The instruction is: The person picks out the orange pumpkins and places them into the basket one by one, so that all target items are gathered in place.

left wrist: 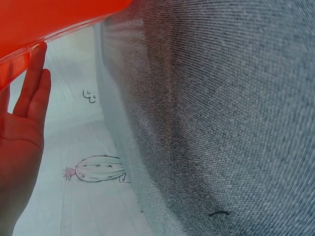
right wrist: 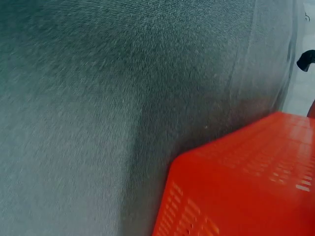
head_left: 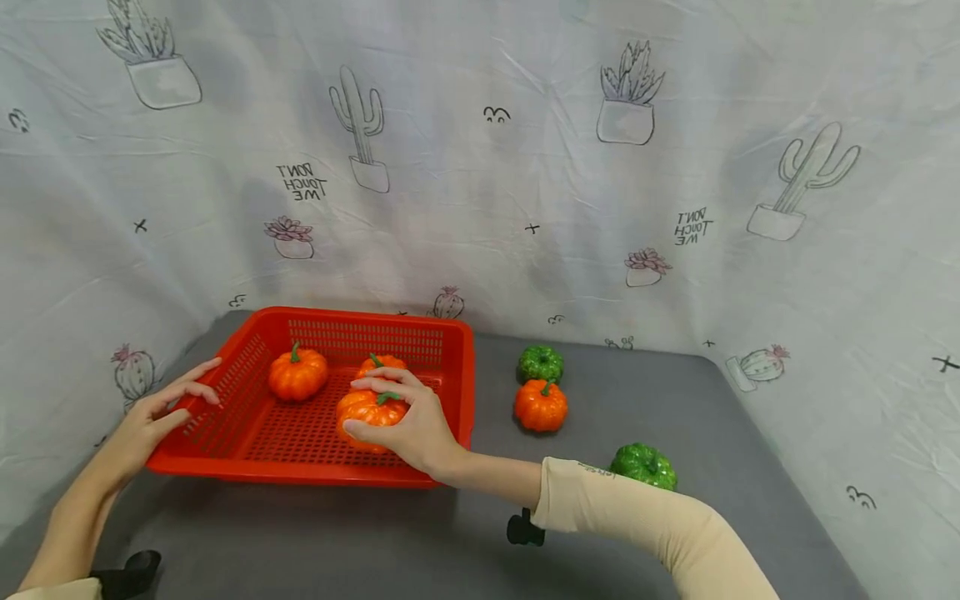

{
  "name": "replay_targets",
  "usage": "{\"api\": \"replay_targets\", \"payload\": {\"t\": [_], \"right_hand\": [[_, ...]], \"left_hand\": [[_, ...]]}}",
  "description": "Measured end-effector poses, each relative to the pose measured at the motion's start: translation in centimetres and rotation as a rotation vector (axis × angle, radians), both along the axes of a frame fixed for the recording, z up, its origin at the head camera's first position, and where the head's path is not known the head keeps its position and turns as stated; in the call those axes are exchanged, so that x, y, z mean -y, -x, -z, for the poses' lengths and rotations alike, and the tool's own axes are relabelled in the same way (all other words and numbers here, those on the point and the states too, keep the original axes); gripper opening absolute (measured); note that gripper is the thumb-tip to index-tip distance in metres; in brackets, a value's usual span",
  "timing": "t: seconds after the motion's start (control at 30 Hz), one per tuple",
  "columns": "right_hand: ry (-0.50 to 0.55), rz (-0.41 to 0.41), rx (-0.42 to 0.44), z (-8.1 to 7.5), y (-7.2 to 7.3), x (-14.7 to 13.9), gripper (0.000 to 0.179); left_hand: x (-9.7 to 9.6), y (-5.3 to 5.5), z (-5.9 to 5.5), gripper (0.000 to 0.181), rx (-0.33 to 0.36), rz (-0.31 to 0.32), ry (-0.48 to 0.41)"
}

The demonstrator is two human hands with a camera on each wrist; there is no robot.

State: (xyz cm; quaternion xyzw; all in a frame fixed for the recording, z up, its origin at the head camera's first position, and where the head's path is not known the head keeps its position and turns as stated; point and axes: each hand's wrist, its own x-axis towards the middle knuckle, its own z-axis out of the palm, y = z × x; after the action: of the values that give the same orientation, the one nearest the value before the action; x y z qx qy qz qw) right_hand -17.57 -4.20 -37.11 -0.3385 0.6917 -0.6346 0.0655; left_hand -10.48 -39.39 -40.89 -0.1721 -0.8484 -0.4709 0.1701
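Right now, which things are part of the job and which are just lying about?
Part of the job, it seems:
right hand, holding an orange pumpkin
left hand, touching the red basket
two more orange pumpkins in the basket

Apparently just lying about, untouched:
far green pumpkin
near green pumpkin, beyond the right sleeve
loose orange pumpkin outside the basket

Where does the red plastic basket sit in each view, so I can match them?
Head: red plastic basket in the left half, below mid-height.
Left wrist: upper-left corner, partly cut off by the frame.
Right wrist: lower-right corner, partly cut off.
Shared landmark: the grey tabletop, visible in all three.
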Motion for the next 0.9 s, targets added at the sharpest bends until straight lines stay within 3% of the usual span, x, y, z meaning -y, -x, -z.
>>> {"api": "replay_targets", "payload": {"t": [0.23,0.63,0.9], "right_hand": [[0.002,0.030,-0.026,0.7,-0.3,1.2,0.039],[-0.032,0.087,-0.058,0.6,0.7,3.0,0.039],[-0.069,0.064,-0.040,1.1,1.2,3.7,0.037]], "left_hand": [[0.1,0.0,0.1,0.021,0.014,-0.028,-0.004],[-0.3,0.1,-0.1,0.021,0.016,-0.038,-0.006],[-0.2,-0.1,-0.1,0.021,0.008,-0.027,0.007]]}}
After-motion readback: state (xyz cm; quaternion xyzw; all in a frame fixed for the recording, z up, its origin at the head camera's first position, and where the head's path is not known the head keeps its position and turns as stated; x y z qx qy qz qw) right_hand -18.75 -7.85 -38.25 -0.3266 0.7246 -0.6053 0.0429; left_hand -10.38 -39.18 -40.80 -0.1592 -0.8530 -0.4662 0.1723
